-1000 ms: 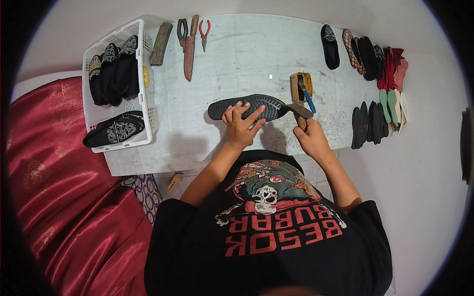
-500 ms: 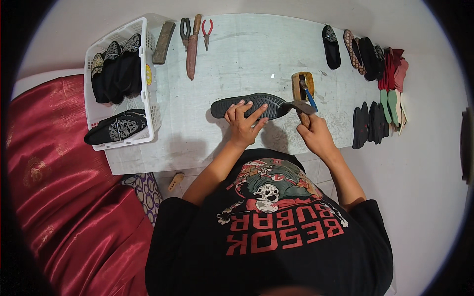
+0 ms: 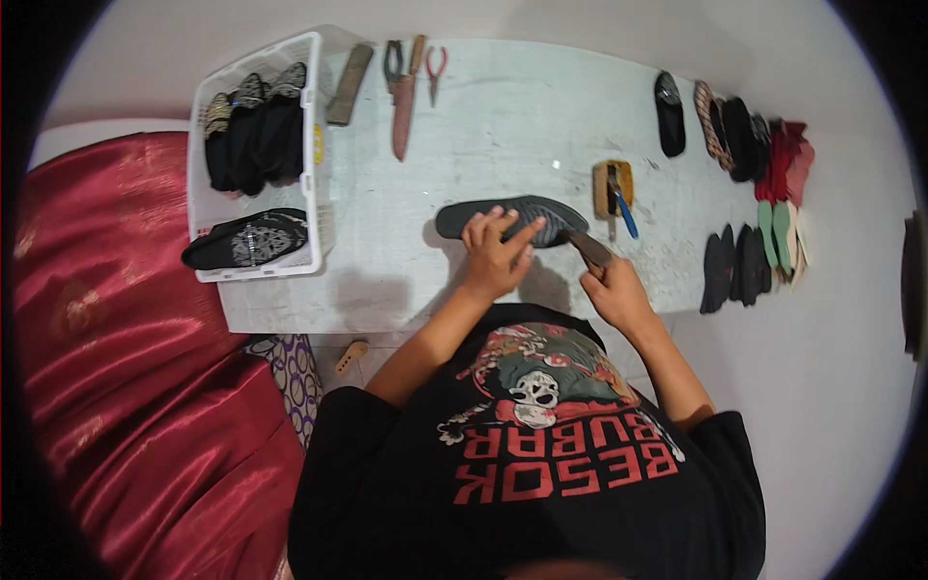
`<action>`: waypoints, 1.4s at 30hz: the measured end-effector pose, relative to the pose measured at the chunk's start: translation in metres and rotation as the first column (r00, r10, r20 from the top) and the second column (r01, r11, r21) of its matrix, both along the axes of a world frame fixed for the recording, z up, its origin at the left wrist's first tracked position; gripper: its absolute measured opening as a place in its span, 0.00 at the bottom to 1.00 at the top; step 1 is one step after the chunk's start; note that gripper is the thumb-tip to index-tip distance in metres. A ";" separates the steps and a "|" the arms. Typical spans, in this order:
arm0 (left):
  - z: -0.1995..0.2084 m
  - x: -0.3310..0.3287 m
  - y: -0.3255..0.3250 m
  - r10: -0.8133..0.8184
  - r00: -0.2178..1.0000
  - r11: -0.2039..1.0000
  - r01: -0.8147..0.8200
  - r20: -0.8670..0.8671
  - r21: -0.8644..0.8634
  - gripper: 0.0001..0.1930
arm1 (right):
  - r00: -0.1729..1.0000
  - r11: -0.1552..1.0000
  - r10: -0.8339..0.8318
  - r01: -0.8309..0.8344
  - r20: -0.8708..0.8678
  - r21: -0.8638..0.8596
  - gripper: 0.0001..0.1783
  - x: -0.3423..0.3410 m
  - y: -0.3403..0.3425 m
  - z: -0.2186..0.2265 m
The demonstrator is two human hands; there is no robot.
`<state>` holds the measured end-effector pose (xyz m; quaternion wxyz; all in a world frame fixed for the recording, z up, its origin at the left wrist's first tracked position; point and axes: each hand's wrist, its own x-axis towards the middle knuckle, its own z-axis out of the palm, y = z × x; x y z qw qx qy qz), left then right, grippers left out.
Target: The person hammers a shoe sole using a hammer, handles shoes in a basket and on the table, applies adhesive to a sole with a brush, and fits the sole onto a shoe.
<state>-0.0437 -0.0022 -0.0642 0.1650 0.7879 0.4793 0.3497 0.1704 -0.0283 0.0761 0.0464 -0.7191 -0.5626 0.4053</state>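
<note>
A black flat shoe (image 3: 464, 221) lies sole up on the table, its ribbed dark sole facing me. My left hand (image 3: 495, 253) holds it from the near side, fingers spread over the middle of the sole and thumb by the near edge. My right hand (image 3: 616, 293) is closed round the handle of a hammer (image 3: 592, 253). The hammer's dark, flared head is at the right end of the shoe and seems to touch it. Most of the handle is hidden in my fist.
On the left stands a white plastic basket (image 3: 314, 193) of black embroidered shoes. A grey block (image 3: 350, 85), a sheathed knife (image 3: 403, 116) and red-handled pliers (image 3: 435, 72) lie behind. Rightward are a small box (image 3: 601, 188) with a blue-handled tool (image 3: 625, 215), more shoes (image 3: 669, 116) and soles (image 3: 717, 271).
The hammer has come down and turned, its head now angled at the shoe's right end. My left hand and the shoe keep their place on the table; the whole view has shifted slightly.
</note>
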 end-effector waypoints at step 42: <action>-0.008 -0.008 0.001 0.004 0.998 0.999 -0.006 0.056 0.043 0.18 | 1.000 0.998 -0.008 0.009 -0.025 0.065 0.15 -0.018 -0.021 -0.011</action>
